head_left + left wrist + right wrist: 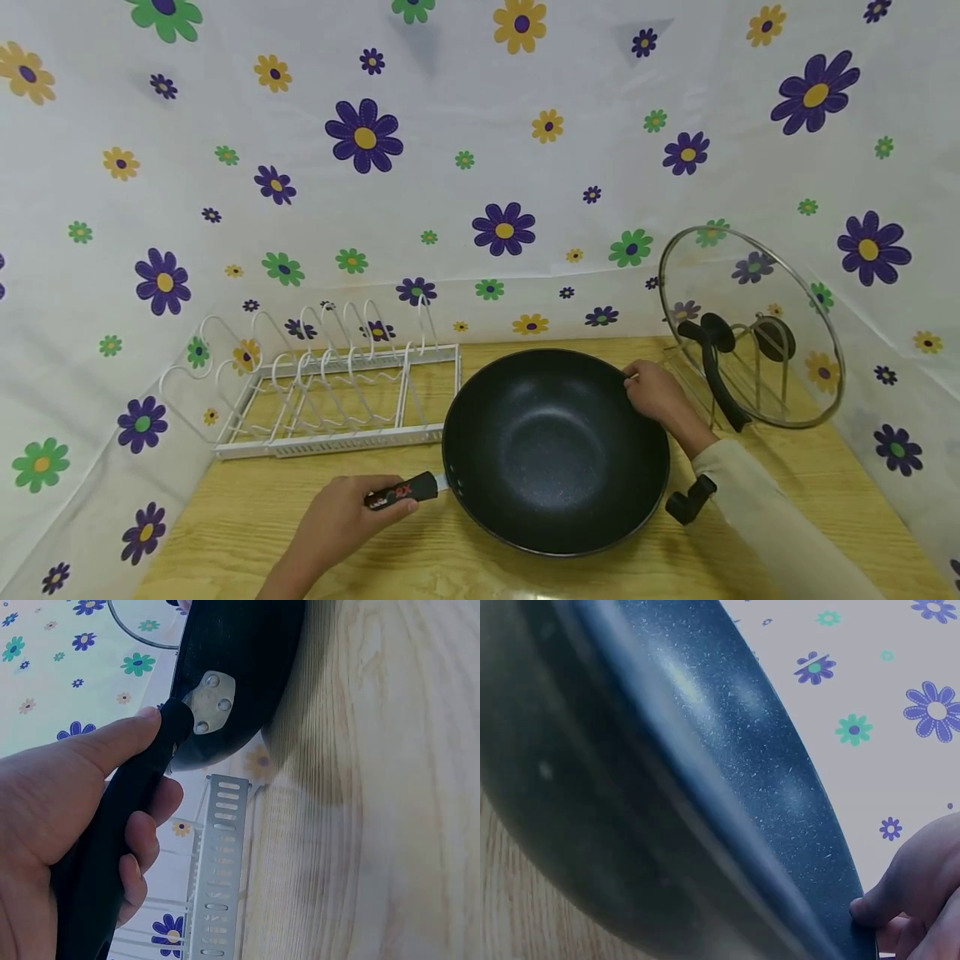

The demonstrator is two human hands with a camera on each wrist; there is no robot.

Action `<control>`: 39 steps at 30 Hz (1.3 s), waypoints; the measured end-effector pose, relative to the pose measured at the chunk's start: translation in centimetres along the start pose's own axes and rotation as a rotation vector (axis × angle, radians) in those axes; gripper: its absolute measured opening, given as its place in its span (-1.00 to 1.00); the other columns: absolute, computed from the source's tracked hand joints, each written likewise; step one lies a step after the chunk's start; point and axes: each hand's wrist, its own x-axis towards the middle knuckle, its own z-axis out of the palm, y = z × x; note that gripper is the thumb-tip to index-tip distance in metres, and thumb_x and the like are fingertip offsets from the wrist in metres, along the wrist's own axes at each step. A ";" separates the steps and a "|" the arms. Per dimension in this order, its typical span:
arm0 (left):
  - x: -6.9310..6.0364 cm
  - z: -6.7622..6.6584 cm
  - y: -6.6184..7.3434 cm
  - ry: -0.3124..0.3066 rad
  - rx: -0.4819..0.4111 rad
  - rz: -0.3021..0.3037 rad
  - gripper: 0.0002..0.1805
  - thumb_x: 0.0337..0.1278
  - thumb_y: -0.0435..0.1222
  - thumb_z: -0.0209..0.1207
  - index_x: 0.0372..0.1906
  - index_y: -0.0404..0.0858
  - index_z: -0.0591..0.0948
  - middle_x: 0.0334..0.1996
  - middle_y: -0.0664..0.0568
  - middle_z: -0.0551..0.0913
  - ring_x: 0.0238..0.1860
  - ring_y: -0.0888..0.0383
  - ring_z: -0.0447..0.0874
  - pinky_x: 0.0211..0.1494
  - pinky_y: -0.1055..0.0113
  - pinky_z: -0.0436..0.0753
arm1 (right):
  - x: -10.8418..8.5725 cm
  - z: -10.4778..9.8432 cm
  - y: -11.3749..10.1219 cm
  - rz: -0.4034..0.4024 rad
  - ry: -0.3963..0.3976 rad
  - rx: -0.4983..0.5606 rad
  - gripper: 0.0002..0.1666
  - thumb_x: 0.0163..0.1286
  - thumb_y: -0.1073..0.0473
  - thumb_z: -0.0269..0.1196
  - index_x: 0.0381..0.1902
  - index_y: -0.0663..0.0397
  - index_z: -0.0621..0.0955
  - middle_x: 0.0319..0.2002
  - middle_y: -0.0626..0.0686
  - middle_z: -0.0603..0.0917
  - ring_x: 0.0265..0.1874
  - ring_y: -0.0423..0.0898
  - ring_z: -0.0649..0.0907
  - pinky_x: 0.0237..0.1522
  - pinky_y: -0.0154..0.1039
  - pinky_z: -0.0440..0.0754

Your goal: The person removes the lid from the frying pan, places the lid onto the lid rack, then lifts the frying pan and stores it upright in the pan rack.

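A black wok (551,450) with a speckled dark inside is between my two hands, its inside facing up and toward me. My left hand (341,512) grips its black handle (112,832), thumb along the top and fingers curled round beneath. Three rivets fix the handle's metal bracket (214,701) to the wok wall. On the far right of the wok, my right hand (660,396) pinches the rim, the thumb (866,911) on the inner side and the fingers partly hidden behind. Whether the wok's base touches the table cannot be told.
Left of the wok stands a white wire dish rack (337,442) with upright loops. On the right, a glass lid (802,333) with a black handle leans on a wire stand (757,367). All stand on a wooden table (217,533) before a flower-printed cloth (450,200).
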 end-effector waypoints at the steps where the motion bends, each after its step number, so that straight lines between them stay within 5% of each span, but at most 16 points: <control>1: -0.1 0.1 0.1 0.001 0.000 -0.009 -0.48 0.07 0.21 0.39 0.00 -0.03 0.79 -0.39 0.23 0.71 -0.59 0.29 0.41 -0.48 0.38 0.41 | 0.1 0.0 0.0 -0.004 -0.004 0.000 -0.66 0.56 0.32 0.01 0.10 0.49 0.56 0.00 0.44 0.65 -0.08 0.30 0.67 -0.07 0.17 0.62; 39: -3.1 1.2 2.3 -0.011 -0.126 -0.129 -0.46 0.15 0.19 0.35 0.03 -0.11 0.78 -0.37 0.18 0.71 -0.52 0.24 0.45 -0.45 0.37 0.43 | 3.7 -0.3 -2.2 0.009 -0.155 -0.015 -0.64 0.58 0.30 0.02 0.14 0.50 0.54 0.15 0.44 0.57 0.00 0.28 0.65 0.02 0.14 0.64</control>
